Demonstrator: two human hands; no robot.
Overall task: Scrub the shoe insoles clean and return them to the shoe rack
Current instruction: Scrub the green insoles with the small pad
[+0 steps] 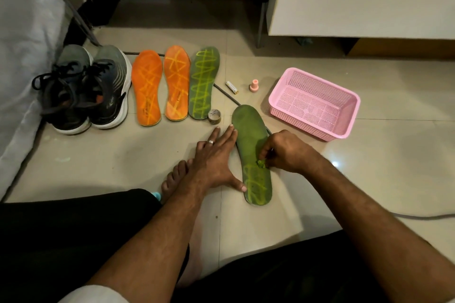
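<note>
Green insole (pixel 248 140) on floor, mid-scrub: left hand (pixel 216 155) flat, steadying it; right hand (pixel 285 152) grip pinching a small scrubber (pixel 261 163). Next, judged: clear remaining heel marks.

Glossy tile floor (pixel 369 179); perforated plastic basket (pixel 312 103); matt insole (pixel 248 140).

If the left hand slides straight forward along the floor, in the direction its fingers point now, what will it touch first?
Probably the tape roll. The left hand lies flat beside the green insole, its fingers pointing away from the person, and the roll sits just beyond them. The middle fingers might instead slide past along the insole's edge.
</note>
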